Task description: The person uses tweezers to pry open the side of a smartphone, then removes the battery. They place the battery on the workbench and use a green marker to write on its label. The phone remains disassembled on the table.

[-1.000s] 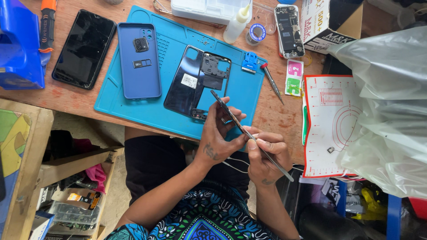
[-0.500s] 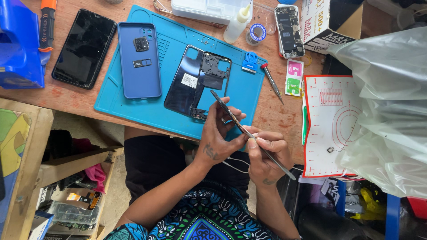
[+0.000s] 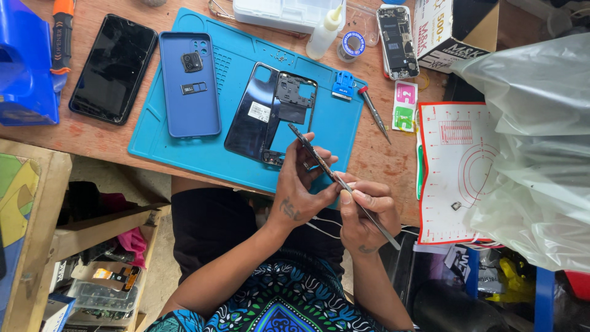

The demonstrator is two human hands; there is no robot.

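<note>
My left hand (image 3: 299, 187) grips a long, narrow phone circuit board (image 3: 310, 150), held edge-on and tilted just above the near edge of the teal work mat (image 3: 178, 154). My right hand (image 3: 367, 212) pinches a thin metal pry tool (image 3: 376, 222), and its tip meets the board's lower end between the two hands. Right behind the board, an opened dark phone frame (image 3: 270, 110) lies on the mat. Left of that frame lies a blue phone back cover (image 3: 189, 83).
A black phone (image 3: 114, 67) and a blue plastic object (image 3: 24, 67) lie at the left. At the back are a glue bottle (image 3: 324, 34), a tape roll (image 3: 353, 44), an opened phone (image 3: 398, 40) and a cardboard box (image 3: 448, 31). A small screwdriver (image 3: 375, 114), a white-and-red mat (image 3: 455, 172) and a plastic bag (image 3: 534, 141) sit at the right.
</note>
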